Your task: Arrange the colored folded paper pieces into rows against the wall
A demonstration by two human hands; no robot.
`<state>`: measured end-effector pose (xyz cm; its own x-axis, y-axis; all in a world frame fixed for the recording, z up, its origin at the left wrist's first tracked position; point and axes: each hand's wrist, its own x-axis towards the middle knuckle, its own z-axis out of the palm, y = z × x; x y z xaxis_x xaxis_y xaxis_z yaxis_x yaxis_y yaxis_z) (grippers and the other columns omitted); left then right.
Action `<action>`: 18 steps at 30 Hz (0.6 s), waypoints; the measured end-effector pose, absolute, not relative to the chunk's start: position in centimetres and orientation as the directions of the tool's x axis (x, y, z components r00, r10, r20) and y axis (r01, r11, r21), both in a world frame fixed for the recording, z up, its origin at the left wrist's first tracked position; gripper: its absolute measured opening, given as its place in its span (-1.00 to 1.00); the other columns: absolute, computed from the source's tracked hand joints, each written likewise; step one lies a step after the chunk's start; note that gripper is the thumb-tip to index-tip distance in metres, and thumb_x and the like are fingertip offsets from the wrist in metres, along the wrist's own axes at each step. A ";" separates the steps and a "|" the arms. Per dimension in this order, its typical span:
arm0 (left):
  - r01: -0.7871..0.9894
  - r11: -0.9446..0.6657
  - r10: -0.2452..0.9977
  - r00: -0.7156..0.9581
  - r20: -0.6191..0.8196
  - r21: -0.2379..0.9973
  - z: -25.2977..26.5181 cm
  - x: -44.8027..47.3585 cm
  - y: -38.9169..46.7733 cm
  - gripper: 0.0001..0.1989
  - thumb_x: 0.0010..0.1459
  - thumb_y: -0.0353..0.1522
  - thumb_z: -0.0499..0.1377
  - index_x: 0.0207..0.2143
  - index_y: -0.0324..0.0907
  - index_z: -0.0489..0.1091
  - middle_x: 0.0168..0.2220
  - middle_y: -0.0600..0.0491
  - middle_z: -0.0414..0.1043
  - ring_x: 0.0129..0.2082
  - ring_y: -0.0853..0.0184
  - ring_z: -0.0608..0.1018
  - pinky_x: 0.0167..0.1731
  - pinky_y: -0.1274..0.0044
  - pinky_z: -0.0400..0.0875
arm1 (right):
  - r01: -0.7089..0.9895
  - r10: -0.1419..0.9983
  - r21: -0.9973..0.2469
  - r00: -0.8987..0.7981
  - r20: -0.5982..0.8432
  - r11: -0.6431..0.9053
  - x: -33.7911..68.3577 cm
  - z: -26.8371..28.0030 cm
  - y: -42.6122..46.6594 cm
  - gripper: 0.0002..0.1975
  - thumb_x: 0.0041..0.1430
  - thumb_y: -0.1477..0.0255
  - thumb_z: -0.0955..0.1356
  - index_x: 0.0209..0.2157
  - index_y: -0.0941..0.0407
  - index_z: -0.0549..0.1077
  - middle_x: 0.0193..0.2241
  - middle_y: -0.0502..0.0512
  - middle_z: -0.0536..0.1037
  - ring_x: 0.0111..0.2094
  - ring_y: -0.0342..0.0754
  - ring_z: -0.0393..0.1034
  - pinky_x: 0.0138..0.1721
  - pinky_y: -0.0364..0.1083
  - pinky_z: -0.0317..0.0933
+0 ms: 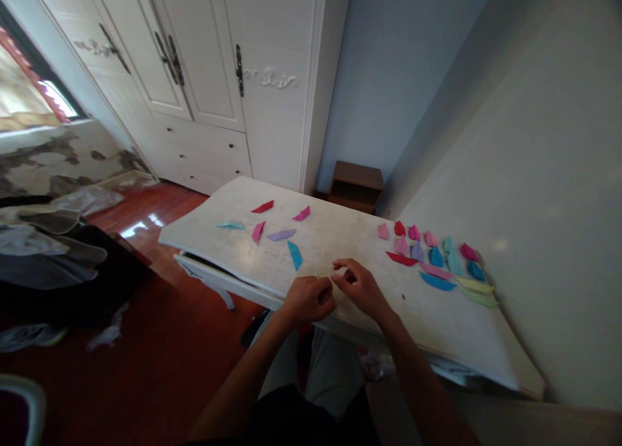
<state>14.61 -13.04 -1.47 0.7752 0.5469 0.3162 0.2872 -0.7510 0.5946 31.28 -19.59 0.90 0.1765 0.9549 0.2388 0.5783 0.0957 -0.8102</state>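
My left hand (310,299) is at the table's near edge with its fingers curled inward; whatever they may hold is hidden. Beside it, my right hand (360,289) has bent fingers, with a gap between thumb and forefinger and nothing visible in it. Closest to the hands lies a blue folded paper strip (294,255). Beyond it are a lavender folded paper piece (281,235), a pink one (258,231), a magenta one (302,213), a red one (263,207) and a pale teal one (230,225). All rest on the white table (335,238).
On the table's right side stand several folded paper boats in rows, including a blue boat (436,257). Long flat pieces, such as a red strip (401,258), lie before them. A wall (544,225) borders the right. Behind are a brown nightstand (357,177) and white wardrobe (276,128).
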 end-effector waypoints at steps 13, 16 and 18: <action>0.195 -0.727 0.510 0.795 0.328 0.658 -1.9 14.0 -12.1 -0.91 0.07 -0.37 0.16 -0.36 -0.17 0.43 -0.56 0.12 0.42 -0.54 0.37 0.45 -0.47 0.55 0.21 | 0.735 0.995 -0.675 -0.100 -0.011 0.067 27.8 0.9 -4.5 -0.60 -0.33 0.50 0.55 -0.33 0.12 0.49 -0.49 -0.11 0.41 -0.43 -0.14 0.29 -0.38 -0.18 0.16; 0.188 -0.718 0.519 0.786 0.337 0.670 -1.9 13.9 -12.1 -0.89 0.09 -0.38 0.14 -0.34 -0.18 0.44 -0.57 0.12 0.43 -0.54 0.38 0.45 -0.48 0.55 0.21 | 0.706 0.996 -0.709 -0.065 -0.068 -0.002 27.7 0.1 -4.6 -0.59 -0.29 0.52 0.53 -0.29 0.12 0.45 -0.51 -0.15 0.38 -0.49 -0.19 0.27 -0.44 -0.21 0.14; 0.187 -0.716 0.523 0.781 0.341 0.672 -1.9 13.9 -12.1 -0.89 0.09 -0.38 0.14 -0.33 -0.18 0.45 -0.57 0.11 0.44 -0.54 0.37 0.46 -0.48 0.55 0.21 | 0.679 0.993 -0.733 -0.051 -0.110 -0.046 27.7 -0.1 -4.8 -0.59 -0.31 0.54 0.52 -0.31 0.14 0.43 -0.55 -0.17 0.36 -0.52 -0.20 0.25 -0.47 -0.21 0.12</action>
